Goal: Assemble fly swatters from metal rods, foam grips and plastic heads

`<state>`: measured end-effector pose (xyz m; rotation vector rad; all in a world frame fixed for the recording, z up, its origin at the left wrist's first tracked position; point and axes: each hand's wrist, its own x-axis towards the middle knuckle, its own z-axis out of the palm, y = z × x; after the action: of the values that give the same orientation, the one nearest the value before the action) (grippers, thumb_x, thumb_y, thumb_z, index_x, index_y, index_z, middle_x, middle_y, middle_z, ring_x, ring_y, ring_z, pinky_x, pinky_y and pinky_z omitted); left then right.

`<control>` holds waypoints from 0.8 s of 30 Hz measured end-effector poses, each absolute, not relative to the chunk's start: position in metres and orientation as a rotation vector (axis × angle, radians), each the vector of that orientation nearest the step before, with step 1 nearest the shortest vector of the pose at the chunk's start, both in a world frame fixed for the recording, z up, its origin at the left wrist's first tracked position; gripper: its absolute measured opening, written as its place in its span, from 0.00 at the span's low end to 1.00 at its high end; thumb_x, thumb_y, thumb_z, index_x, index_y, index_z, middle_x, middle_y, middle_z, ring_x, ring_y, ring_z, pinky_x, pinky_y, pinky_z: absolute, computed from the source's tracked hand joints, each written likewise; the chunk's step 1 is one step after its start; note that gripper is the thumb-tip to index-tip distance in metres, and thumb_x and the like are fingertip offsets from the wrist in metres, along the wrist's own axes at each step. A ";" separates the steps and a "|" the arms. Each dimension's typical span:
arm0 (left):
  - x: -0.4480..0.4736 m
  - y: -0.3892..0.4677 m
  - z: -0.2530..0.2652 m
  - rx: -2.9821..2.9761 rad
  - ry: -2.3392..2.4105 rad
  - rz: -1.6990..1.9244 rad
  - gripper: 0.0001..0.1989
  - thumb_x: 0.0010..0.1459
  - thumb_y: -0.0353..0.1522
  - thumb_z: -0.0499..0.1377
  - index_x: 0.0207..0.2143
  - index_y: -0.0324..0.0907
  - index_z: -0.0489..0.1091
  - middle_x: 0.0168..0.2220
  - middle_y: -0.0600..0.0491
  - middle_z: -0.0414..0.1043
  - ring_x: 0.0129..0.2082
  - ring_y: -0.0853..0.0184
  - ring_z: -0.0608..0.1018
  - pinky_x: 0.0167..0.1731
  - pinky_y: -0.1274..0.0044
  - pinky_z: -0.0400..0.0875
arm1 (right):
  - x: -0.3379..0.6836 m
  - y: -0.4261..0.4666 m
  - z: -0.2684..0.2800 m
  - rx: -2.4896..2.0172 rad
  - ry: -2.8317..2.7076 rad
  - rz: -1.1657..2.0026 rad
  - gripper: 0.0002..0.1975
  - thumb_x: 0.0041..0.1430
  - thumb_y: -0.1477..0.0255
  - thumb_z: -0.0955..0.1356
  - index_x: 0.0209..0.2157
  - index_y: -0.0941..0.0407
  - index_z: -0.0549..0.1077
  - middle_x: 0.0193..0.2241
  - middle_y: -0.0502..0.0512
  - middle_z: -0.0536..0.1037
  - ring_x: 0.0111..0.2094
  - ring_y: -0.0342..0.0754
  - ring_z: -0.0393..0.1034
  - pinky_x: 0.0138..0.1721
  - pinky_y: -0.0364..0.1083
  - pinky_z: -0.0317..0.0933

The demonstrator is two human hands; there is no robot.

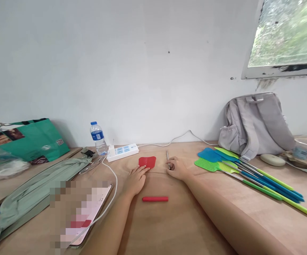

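The fingertips of my left hand [136, 180] rest on the near edge of a red fly swatter head [147, 162], the fingers stretched out and flat. To its right, my right hand [178, 168] has its fingers closed on a silver metal rod [167, 154], which points away from me along the table. Part of the rod is hidden by the fingers. A red handle [155, 199] lies crosswise on the table between my forearms, apart from both hands.
On the right lie several blue and green fly swatters [249, 174] beside a grey backpack [256, 124]. Left stand a white power strip [123, 152] and a water bottle [98, 138]. A phone [96, 209] with a cable across it lies near a grey-green strap bag [41, 184].
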<state>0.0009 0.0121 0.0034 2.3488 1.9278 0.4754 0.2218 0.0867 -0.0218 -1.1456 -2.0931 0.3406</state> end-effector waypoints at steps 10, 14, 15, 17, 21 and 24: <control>0.001 0.011 0.006 2.312 1.921 0.445 0.26 0.55 0.27 0.40 0.54 0.45 0.60 0.58 0.55 0.56 0.58 0.63 0.56 0.56 0.65 0.49 | 0.222 0.090 -0.023 -1.041 -2.149 0.327 0.10 0.44 0.80 0.66 0.31 0.58 0.74 0.36 0.57 0.72 0.37 0.47 0.67 0.41 0.45 0.60; 0.001 0.010 0.006 2.309 1.921 0.440 0.26 0.55 0.27 0.40 0.55 0.45 0.59 0.59 0.55 0.55 0.59 0.62 0.55 0.56 0.65 0.49 | 0.222 0.091 -0.026 -1.035 -2.156 0.323 0.10 0.45 0.80 0.65 0.32 0.58 0.74 0.37 0.57 0.72 0.38 0.47 0.67 0.41 0.45 0.60; 0.001 0.010 0.006 2.306 1.919 0.445 0.26 0.55 0.27 0.40 0.55 0.46 0.59 0.59 0.55 0.55 0.59 0.62 0.55 0.56 0.65 0.49 | 0.222 0.091 -0.026 -1.034 -2.157 0.321 0.10 0.45 0.80 0.65 0.32 0.58 0.74 0.37 0.57 0.72 0.38 0.47 0.67 0.41 0.46 0.60; 0.000 0.011 0.005 2.304 1.912 0.459 0.26 0.55 0.27 0.40 0.55 0.46 0.59 0.59 0.55 0.55 0.59 0.63 0.55 0.56 0.65 0.49 | 0.222 0.091 -0.026 -1.033 -2.157 0.317 0.10 0.45 0.79 0.65 0.32 0.58 0.74 0.37 0.58 0.71 0.37 0.47 0.67 0.41 0.45 0.61; -0.002 0.012 0.001 2.289 1.890 0.523 0.25 0.54 0.26 0.41 0.55 0.44 0.60 0.59 0.54 0.54 0.59 0.63 0.55 0.57 0.65 0.48 | 0.222 0.089 -0.026 -1.031 -2.157 0.306 0.11 0.45 0.79 0.66 0.34 0.59 0.73 0.37 0.58 0.69 0.36 0.46 0.67 0.40 0.45 0.61; -0.004 0.013 -0.001 2.272 1.879 0.636 0.26 0.53 0.25 0.42 0.55 0.43 0.59 0.58 0.54 0.55 0.58 0.64 0.57 0.56 0.67 0.50 | 0.223 0.088 -0.025 -1.030 -2.160 0.298 0.12 0.45 0.79 0.66 0.35 0.58 0.72 0.37 0.57 0.68 0.34 0.45 0.67 0.39 0.46 0.62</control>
<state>-0.0037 0.0133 -0.0012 2.2725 1.8789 0.6357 0.2227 0.0880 -0.0248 -1.0302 -2.1603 0.2978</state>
